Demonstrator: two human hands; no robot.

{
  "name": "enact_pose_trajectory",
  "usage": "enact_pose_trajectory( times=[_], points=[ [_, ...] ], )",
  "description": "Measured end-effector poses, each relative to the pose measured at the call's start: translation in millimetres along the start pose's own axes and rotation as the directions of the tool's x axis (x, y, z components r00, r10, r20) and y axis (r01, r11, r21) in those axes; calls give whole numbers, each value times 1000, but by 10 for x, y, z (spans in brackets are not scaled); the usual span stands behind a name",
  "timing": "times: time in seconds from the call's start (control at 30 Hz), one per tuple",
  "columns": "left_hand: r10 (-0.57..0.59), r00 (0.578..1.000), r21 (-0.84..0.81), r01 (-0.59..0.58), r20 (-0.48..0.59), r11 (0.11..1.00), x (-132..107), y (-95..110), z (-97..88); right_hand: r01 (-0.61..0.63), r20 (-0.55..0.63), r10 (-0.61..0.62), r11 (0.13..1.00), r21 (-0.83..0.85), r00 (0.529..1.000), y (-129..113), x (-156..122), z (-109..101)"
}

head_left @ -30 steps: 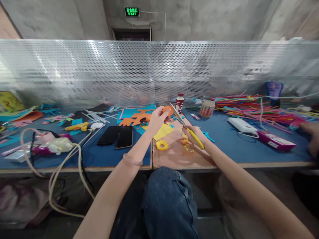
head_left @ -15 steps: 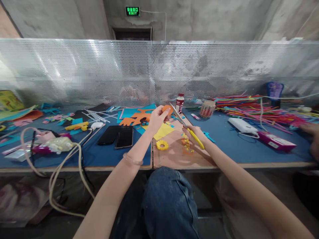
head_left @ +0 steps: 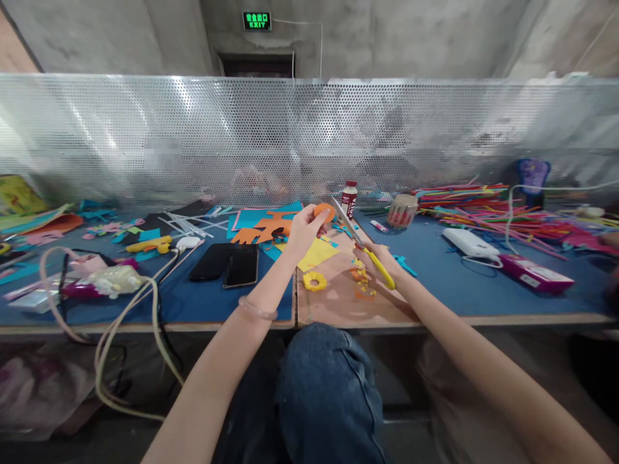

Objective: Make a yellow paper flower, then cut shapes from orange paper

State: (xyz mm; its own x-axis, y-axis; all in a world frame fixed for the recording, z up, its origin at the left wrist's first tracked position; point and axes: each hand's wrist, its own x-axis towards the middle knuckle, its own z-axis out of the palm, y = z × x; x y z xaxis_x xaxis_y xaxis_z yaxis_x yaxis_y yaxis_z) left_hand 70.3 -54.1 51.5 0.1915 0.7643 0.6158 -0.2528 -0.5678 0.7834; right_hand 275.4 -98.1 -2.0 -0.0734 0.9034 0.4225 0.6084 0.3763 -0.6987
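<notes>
My left hand (head_left: 304, 231) pinches a small round orange paper piece (head_left: 324, 211) above the table. My right hand (head_left: 383, 261) grips yellow-handled scissors (head_left: 360, 246), whose blades point up-left toward the orange piece and lie right beside it. A yellow paper flower ring (head_left: 314, 281) and small orange and yellow scraps (head_left: 362, 278) lie on the brown board (head_left: 338, 306) below my hands. A yellow sheet (head_left: 316, 254) lies under my left hand.
Two black phones (head_left: 226, 264) lie left of my hands. An orange cut-out on blue paper (head_left: 265, 227), a small bottle (head_left: 349, 200), a white power bank (head_left: 470, 243), a pink box (head_left: 536, 274) and a heap of coloured straws (head_left: 503, 209) cover the blue table. Cables hang at the left.
The orange piece has turned slightly in my left fingers and sits a little higher. A person's hand at the far right edge has withdrawn almost out of view.
</notes>
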Motion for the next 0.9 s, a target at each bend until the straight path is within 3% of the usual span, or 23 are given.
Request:
enact_pose_trajectory(
  times=[0.37,0.9],
  points=[
    [-13,1000,1,13,7,1000,-3,-20,11,102,79,-97,993,-60,992,23,29,35],
    [-21,999,-41,22,35,999,6,-57,7,95,86,-88,993,-74,992,83,55,43]
  ],
)
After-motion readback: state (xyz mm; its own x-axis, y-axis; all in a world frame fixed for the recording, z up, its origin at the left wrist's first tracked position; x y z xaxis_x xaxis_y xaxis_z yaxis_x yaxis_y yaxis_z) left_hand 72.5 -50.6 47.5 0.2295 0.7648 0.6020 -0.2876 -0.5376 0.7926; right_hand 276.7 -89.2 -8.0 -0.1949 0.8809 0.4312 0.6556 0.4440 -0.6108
